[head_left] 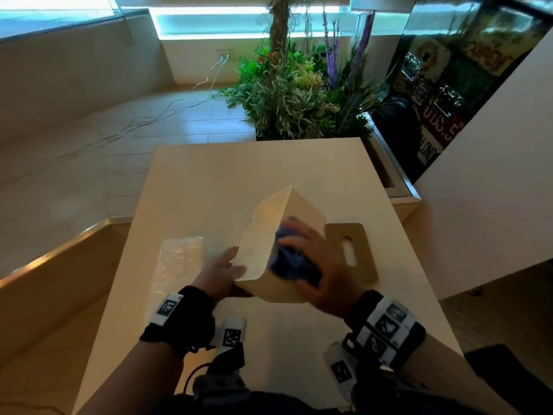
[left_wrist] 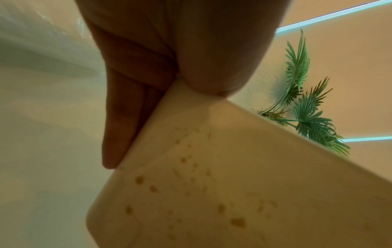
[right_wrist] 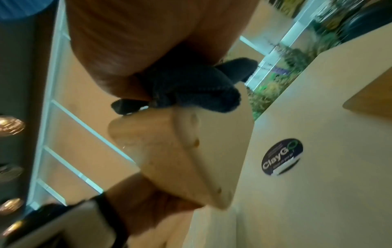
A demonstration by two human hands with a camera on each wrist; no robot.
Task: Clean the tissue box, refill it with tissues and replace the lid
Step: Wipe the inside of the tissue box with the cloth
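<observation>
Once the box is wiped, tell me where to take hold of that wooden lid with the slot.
Take the lid by its right long edge, coming from the right with the right hand. It lies flat on the table, so probably lift it by pinching that edge or hooking a finger through its slot. The tissue box crowds its left side.

Head view: interior dim, warm cast. Cool cyan daylight from window strip (head_left: 239, 20) far, overexposed, glare. Table (head_left: 209, 181) top evenly lit, soft shadows near. Strong barrel distortion at edges; floor lines bowed at left. Blue cloth (head_left: 288, 259) motion-blurred.

Left wrist view: left hand (left_wrist: 169, 50) very near lens, out of focus, dark; tissue box (left_wrist: 233, 184) soft, spots on it still readable. Plant leaves (left_wrist: 303, 107) far, sharper.

Right wrist view: overall motion blur, tilted, far right corner smeared; round sticker (right_wrist: 282, 156) lettering partly legible; warm lamps (right_wrist: 10, 125) at left blown out.
</observation>
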